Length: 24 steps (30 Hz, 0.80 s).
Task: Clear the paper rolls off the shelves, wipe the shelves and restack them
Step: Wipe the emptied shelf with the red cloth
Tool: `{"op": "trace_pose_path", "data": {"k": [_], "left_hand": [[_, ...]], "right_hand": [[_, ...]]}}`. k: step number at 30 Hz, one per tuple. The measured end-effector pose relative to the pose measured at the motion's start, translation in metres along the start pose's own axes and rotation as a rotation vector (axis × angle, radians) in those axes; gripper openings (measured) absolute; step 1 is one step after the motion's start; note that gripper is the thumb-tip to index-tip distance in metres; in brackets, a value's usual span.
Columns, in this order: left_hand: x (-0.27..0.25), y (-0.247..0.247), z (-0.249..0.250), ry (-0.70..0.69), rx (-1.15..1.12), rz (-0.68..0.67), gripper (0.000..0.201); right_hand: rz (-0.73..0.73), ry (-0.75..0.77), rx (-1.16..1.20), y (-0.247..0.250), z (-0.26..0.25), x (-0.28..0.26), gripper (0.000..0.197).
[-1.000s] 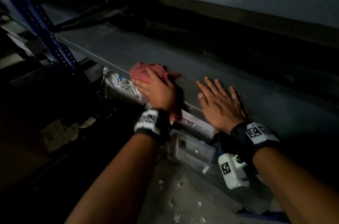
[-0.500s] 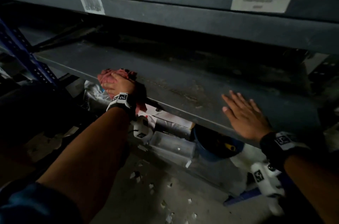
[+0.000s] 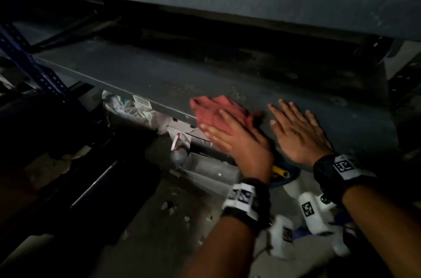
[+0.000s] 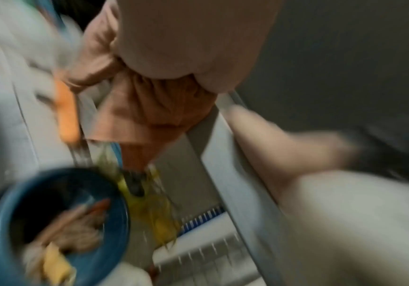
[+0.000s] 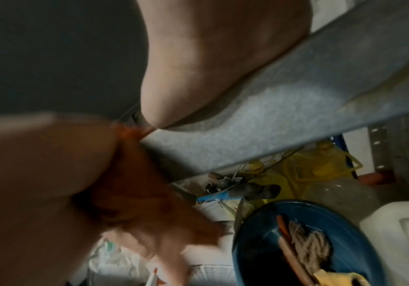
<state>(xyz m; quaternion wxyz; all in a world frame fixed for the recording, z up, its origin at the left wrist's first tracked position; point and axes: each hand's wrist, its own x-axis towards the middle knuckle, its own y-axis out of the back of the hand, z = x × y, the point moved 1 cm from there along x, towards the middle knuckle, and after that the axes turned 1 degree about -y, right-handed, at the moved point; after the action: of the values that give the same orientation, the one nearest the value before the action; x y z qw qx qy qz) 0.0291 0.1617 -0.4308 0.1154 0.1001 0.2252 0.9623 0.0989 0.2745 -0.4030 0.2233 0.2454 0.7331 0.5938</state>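
Shelf: the grey shelf [image 3: 159, 75] runs from the left of the head view to lower right. It carries no paper rolls, so I judge the wiping step is in hand.
Cloth: a red cloth [image 3: 216, 111] lies at the shelf's front edge, centre of the frame, partly hanging over the lip.
Left hand: the left hand [image 3: 239, 143] presses flat on the cloth. Its fingers [image 3: 225, 116] are straight and spread, not curled round the cloth, which is only pinned under the palm. The left wrist view is blurred and shows cloth bunched under the palm.
Right hand: the right hand [image 3: 298, 134] rests flat on bare shelf just beside the cloth, fingers straight and apart, holding nothing.
Below: a blue bucket [image 5: 308, 243] with a mop head in it stands under the shelf edge, lower right of the right wrist view. Paper scraps dot the floor [image 3: 159, 220].
Risk, cloth: pinned only by pressure, and at the lip, it could slide off and drop toward the bucket or floor.
Risk, dirt: wiping toward the edge may push dust onto the things stored underneath.
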Motion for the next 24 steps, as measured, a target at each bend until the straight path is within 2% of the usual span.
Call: {"op": "trace_pose_path", "data": {"k": [3,5,7,8,11,13,15,17,19,21,24], "left_hand": [[0.002,0.011,0.002,0.021,-0.037,-0.118,0.075],[0.051,0.031,-0.018,0.054,0.057,-0.044,0.073],[0.128,0.063,-0.041,0.169,0.181,0.098,0.069],[0.163,0.084,-0.049,0.236,0.227,0.129,0.069],[0.222,0.132,-0.06,0.327,0.306,0.077,0.072],[0.214,0.129,-0.061,0.241,0.388,0.031,0.075],[0.178,0.109,-0.058,0.072,0.505,-0.032,0.073],[0.131,0.086,-0.048,-0.147,0.584,-0.161,0.072],[0.088,0.069,-0.029,-0.309,0.603,-0.303,0.075],[0.065,0.06,-0.013,-0.38,0.616,-0.478,0.076],[0.086,0.076,-0.005,-0.426,0.604,-0.735,0.083]], "right_hand": [[-0.004,0.001,-0.004,0.001,0.001,-0.001,0.057],[-0.011,-0.002,0.009,0.001,0.0,-0.002,0.057],[-0.002,-0.011,0.005,0.0,0.002,-0.002,0.057],[0.003,-0.015,0.004,-0.001,0.002,-0.001,0.056],[0.016,-0.014,0.007,-0.002,0.001,0.002,0.056],[0.016,-0.013,0.017,-0.001,0.001,0.001,0.056],[0.02,-0.011,0.026,0.0,-0.001,0.0,0.056],[0.02,-0.013,0.032,0.001,-0.002,-0.001,0.056],[0.025,-0.017,0.036,0.002,-0.002,-0.003,0.055],[0.03,-0.017,0.039,0.003,-0.003,-0.003,0.055],[0.026,-0.018,0.04,0.006,-0.004,-0.005,0.055]]}}
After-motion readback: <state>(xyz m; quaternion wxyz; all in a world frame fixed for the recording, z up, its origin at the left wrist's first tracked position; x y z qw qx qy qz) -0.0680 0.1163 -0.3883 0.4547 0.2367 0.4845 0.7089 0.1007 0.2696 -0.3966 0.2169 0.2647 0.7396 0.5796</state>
